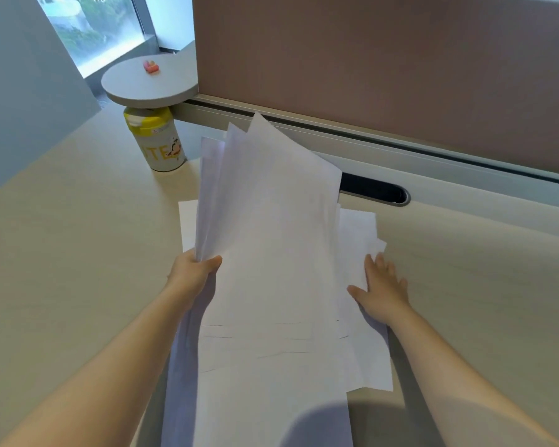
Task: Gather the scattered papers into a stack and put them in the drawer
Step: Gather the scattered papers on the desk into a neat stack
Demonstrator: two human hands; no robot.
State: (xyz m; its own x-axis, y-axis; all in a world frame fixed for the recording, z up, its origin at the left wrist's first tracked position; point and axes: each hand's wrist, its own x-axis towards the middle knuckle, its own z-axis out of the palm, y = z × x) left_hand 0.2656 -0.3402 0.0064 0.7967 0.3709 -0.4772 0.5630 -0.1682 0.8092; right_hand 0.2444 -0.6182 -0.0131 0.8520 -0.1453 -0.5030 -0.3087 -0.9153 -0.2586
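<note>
Several white paper sheets [271, 237] fan upward off the pale wooden desk [78, 237], held at their left edge by my left hand [192, 269], thumb on top and fingers underneath. More white sheets [359, 240] lie flat on the desk beneath and to the right. On these flat sheets rests my right hand [383, 287], fingers spread and straight. No drawer is in view.
A white and yellow canister [157, 141] stands at the back left under a round grey shelf [149, 83] carrying a small red object [150, 66]. A brown partition [384, 59] closes the desk's far side, with a dark cable slot [375, 188] below it.
</note>
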